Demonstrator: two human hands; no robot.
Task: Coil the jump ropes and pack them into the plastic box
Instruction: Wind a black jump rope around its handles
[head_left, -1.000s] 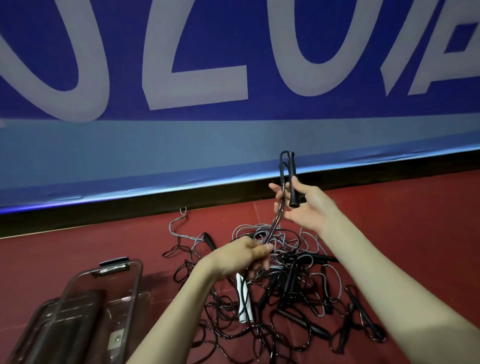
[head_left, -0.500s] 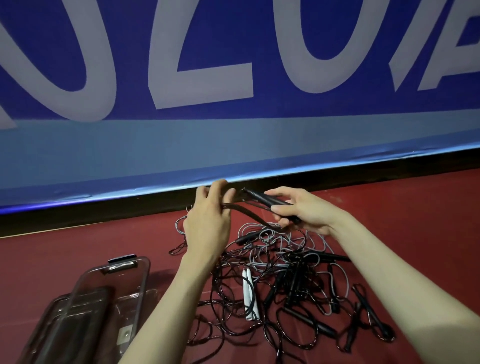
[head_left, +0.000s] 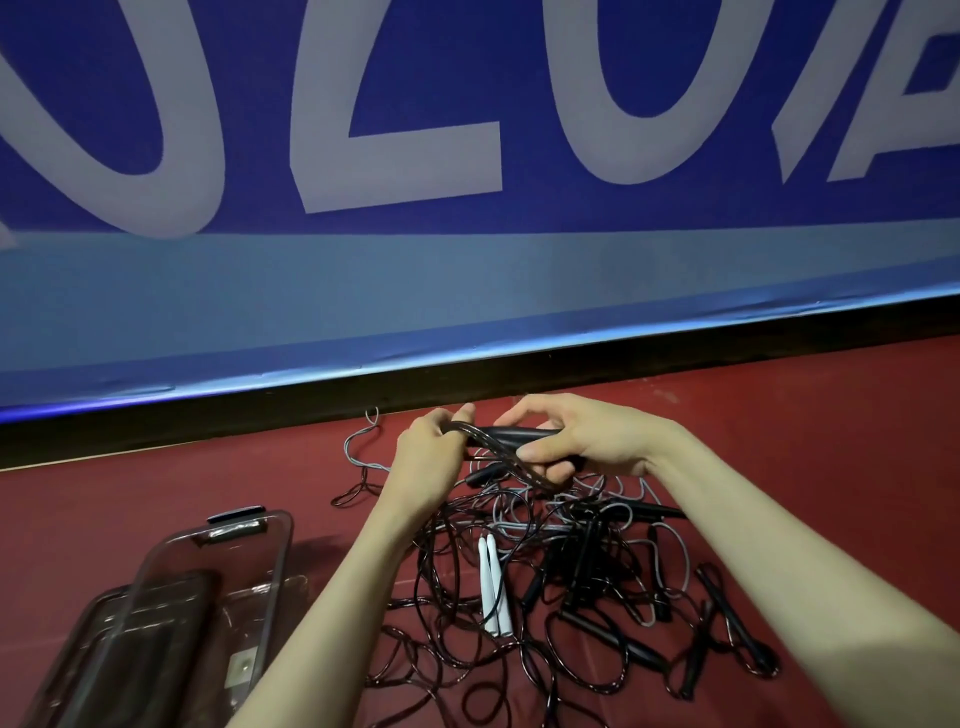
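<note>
Count on the red floor (head_left: 779, 441): 1 clear plastic box (head_left: 156, 639); 1 tangled pile of jump ropes (head_left: 571, 597), rope number indeterminate; 2 white handles (head_left: 493, 592); 2 hands, left hand (head_left: 431, 457), right hand (head_left: 587, 441).

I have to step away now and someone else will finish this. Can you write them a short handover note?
Left hand: grips the rope loop of the rope being coiled.
Right hand: holds that rope's black handles.
Tangled pile of ropes, with a white-handled pair, lies on the red floor.
Plastic box at lower left holds no coiled ropes.
Done: coiling one rope begun.
Left: finish coiling it, pack it, then the others.
</note>
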